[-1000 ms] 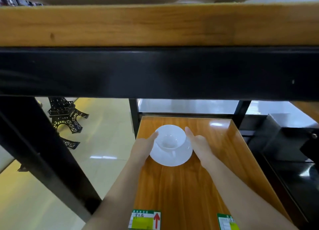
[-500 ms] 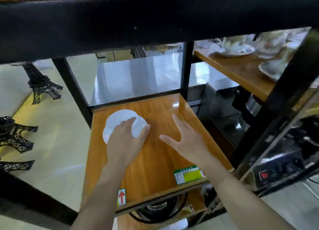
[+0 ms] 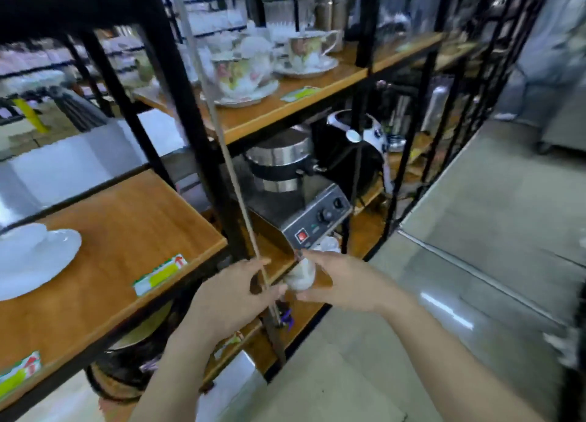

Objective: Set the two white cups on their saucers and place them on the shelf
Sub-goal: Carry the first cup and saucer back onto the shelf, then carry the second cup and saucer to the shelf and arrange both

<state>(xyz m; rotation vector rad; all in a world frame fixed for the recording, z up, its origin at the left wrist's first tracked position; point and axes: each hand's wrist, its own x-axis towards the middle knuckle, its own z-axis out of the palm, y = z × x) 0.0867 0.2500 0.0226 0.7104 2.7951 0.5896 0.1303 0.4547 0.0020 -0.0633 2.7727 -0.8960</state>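
At five o'clock from the shelved white saucer [image 3: 35, 260], a second white cup [image 3: 300, 275] is enclosed by the right hand [image 3: 345, 282], steadied by the half-curled, empty left hand [image 3: 231, 298].

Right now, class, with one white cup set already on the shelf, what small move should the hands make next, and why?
Probably lift the small white cup clear of the lower shelf: both hands, left and right, close around it, while the white cup and saucer already sit on the wooden shelf, leaving free space beside them.
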